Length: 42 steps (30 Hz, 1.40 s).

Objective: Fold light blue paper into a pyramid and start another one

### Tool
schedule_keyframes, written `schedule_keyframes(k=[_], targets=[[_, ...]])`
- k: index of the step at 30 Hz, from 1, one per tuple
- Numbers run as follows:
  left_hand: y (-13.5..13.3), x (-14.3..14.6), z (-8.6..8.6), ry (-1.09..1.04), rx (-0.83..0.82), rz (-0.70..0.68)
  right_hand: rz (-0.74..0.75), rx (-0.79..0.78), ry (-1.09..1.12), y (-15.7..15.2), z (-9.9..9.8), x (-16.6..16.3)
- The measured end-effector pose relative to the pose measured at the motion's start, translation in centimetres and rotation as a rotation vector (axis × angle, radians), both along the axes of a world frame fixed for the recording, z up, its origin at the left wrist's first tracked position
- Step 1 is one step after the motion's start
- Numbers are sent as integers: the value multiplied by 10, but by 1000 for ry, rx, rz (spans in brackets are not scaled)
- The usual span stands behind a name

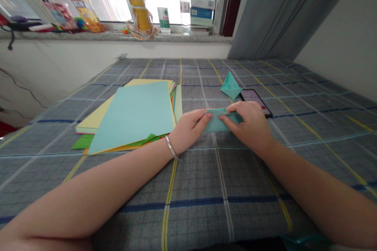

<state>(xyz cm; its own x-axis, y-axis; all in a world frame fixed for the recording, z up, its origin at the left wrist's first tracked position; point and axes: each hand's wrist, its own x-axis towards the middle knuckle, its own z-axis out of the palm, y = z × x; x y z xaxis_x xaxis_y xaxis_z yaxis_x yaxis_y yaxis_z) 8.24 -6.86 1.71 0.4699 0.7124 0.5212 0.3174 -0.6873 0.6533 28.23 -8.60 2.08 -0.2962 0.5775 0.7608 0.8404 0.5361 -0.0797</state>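
A small folded piece of teal paper [216, 122] lies on the plaid cloth in the middle of the view. My left hand [190, 129], with a silver bracelet on its wrist, pinches the paper's left edge with fingers curled. From the right, my right hand [250, 123] presses down on the same piece, its fingers closed over the top edge. A finished teal paper pyramid [231, 85] stands just behind my right hand.
A stack of coloured paper sheets [132, 115], light blue on top, lies left of my hands. A black phone [255, 100] rests beside the pyramid. Bottles [82, 4] and boxes [202, 11] crowd the windowsill at the back. A grey curtain [282, 11] hangs at right.
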Motion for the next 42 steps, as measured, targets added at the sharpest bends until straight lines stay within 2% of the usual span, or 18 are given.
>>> schedule_keyframes(k=[11,23,31,38,42], targets=[[1,-1,-1,34,86,75,-16,-12,65,-1,-3,-2],[1,4,-10,-41,-3,53,95,-15,3,1,-3,-5],[12,0,-13,-114,92,168,84,-100,-2,3,-3,-3],[22,-2,-14,-221,-23,270,94,-167,177,14,-4,8],[24,-3,-14,-290,-155,270,55,-200,259,15,-4,13]])
